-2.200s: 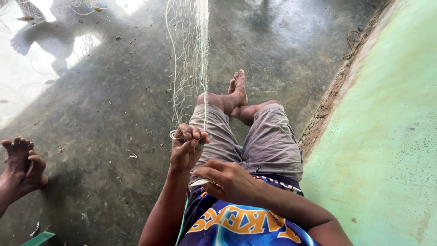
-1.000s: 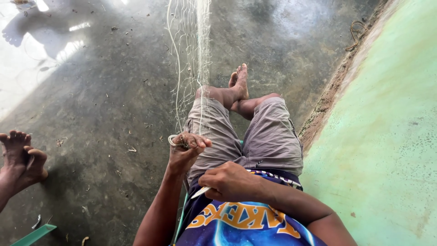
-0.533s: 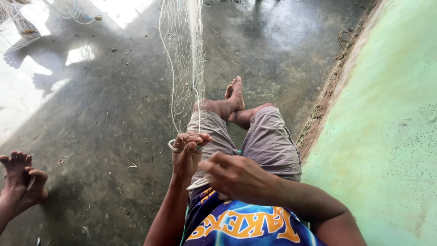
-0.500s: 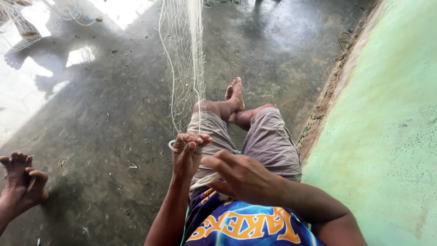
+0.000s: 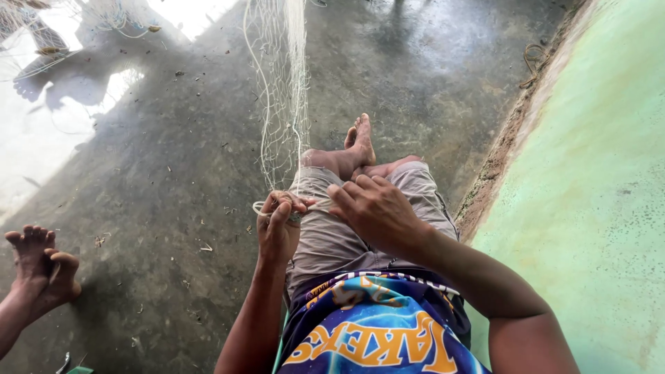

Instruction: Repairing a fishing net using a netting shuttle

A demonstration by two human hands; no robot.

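A white fishing net (image 5: 282, 90) hangs taut from the top of the view down to my lap. My left hand (image 5: 278, 225) is shut on the net's lower edge and a loop of its cord, just left of my knee. My right hand (image 5: 374, 208) rests over my grey shorts (image 5: 332, 239), its bent fingertips reaching the net beside the left thumb. Its back faces me, so what lies under its fingers is hidden. My crossed bare feet (image 5: 357, 145) lie just beyond the hands.
The floor is dark concrete (image 5: 173, 173) with scattered bits of debris. Another person's bare feet (image 5: 38, 266) lie at the lower left. A green wall (image 5: 596, 194) runs along the right. More net is heaped at the top left (image 5: 104, 17).
My right hand has moved forward from near my belly up to the net beside the left hand. The white tool tip seen under it earlier no longer shows. The left hand keeps its grip.
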